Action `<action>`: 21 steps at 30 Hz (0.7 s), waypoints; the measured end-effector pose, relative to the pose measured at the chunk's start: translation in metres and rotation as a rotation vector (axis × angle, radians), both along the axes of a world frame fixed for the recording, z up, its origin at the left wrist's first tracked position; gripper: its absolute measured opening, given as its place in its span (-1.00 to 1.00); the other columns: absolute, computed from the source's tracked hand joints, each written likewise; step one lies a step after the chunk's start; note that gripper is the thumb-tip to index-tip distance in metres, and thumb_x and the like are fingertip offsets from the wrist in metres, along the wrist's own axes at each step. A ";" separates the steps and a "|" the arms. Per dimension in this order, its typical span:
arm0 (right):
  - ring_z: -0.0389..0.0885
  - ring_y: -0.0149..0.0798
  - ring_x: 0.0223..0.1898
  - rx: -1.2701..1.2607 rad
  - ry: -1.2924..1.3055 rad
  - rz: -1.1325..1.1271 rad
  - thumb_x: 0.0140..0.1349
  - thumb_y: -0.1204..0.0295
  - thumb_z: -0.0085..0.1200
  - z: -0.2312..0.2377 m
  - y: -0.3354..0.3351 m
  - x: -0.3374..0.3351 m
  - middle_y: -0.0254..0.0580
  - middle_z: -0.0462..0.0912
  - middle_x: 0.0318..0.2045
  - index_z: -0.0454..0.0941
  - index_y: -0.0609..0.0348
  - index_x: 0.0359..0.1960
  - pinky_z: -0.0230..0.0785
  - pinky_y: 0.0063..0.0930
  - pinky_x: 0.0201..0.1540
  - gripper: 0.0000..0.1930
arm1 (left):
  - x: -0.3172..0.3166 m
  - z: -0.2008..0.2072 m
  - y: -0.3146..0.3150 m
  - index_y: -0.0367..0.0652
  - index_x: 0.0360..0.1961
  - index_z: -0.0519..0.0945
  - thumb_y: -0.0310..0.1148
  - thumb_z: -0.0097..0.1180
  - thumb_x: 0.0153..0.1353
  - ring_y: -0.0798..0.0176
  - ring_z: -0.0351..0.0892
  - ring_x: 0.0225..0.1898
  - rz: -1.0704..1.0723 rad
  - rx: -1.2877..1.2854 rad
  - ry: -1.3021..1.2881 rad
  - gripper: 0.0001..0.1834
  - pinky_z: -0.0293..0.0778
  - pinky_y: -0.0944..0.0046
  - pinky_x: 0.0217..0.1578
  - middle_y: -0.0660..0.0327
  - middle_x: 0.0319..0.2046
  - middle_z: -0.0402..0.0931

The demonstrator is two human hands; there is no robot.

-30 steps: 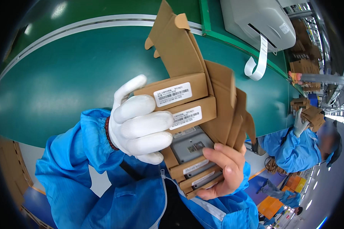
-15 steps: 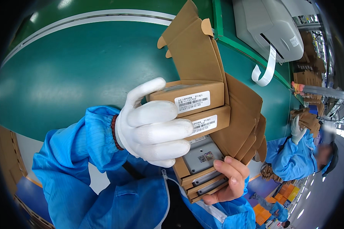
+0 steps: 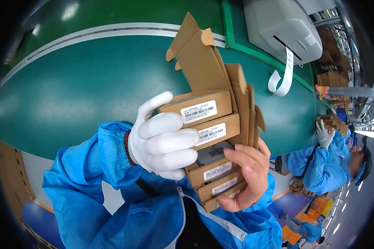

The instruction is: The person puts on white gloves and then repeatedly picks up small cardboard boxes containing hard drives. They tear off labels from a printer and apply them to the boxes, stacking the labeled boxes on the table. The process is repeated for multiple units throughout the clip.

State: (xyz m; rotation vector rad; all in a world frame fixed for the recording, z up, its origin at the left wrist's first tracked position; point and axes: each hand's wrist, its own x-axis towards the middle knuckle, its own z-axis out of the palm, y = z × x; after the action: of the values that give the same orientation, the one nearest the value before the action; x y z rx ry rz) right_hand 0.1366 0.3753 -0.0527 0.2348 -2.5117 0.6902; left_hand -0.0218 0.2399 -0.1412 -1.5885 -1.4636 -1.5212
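Several brown cardboard boxes with lids raised lie side by side in a row between my hands. My left hand (image 3: 164,139), in a white glove, curls its fingers over the left ends of the two farther boxes, the back box (image 3: 210,108) and the labelled box (image 3: 218,130) in front of it. Bare, my right hand (image 3: 251,174) grips the nearer boxes (image 3: 216,172) at their right side, thumb below and fingers on top. A grey flat device (image 3: 212,153) shows inside one nearer box, partly hidden by my fingers. White barcode labels mark the box fronts.
The boxes are at the near edge of a green table (image 3: 91,79). A grey label printer (image 3: 284,29) with a curled white strip (image 3: 284,79) stands at the far right, behind a green rail. A co-worker in blue (image 3: 326,166) handles cardboard at the right.
The nearer boxes have tilted, so their labelled fronts now show and less of the grey device is visible. Their raised lids have swung closer to the back box's lid. My left hand keeps its grip.
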 end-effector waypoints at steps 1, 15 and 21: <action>0.49 0.03 -0.16 -0.019 0.021 -0.021 0.03 0.10 0.01 0.000 0.001 -0.003 0.10 0.51 -0.15 0.36 0.20 -0.01 0.08 0.06 0.07 -0.46 | -0.001 0.002 0.000 0.13 -0.31 0.44 -0.14 0.03 -0.05 0.22 0.32 -0.13 -0.009 -0.022 0.015 -0.76 0.25 -0.24 0.04 0.40 -0.21 0.38; 0.11 0.25 0.18 -0.127 -0.083 -0.030 -0.13 0.27 0.20 0.016 0.004 -0.015 0.27 0.04 0.17 0.34 0.20 0.06 0.10 0.05 0.12 -0.36 | 0.023 -0.021 0.015 0.33 0.06 0.21 0.12 -0.10 0.11 -0.08 -0.02 0.24 0.073 0.147 0.191 -0.51 -0.32 -0.69 0.02 0.25 0.06 0.15; 0.32 -0.06 0.08 -0.422 -0.501 -0.047 0.15 0.24 0.01 0.052 0.041 -0.082 0.16 0.25 0.09 0.13 0.20 0.18 0.25 -0.31 0.03 -0.40 | 0.029 -0.006 0.003 0.35 0.08 0.21 -0.18 -0.04 0.13 -0.06 -0.04 0.26 0.039 0.033 0.192 -0.54 -0.37 -0.69 0.03 0.24 0.12 0.12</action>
State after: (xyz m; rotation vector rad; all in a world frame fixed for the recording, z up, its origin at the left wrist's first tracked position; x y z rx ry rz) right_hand 0.0549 0.4167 -0.0006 -0.1708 -2.7264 1.3735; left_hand 0.0074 0.2427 -0.1468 -1.6272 -1.3491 -1.3246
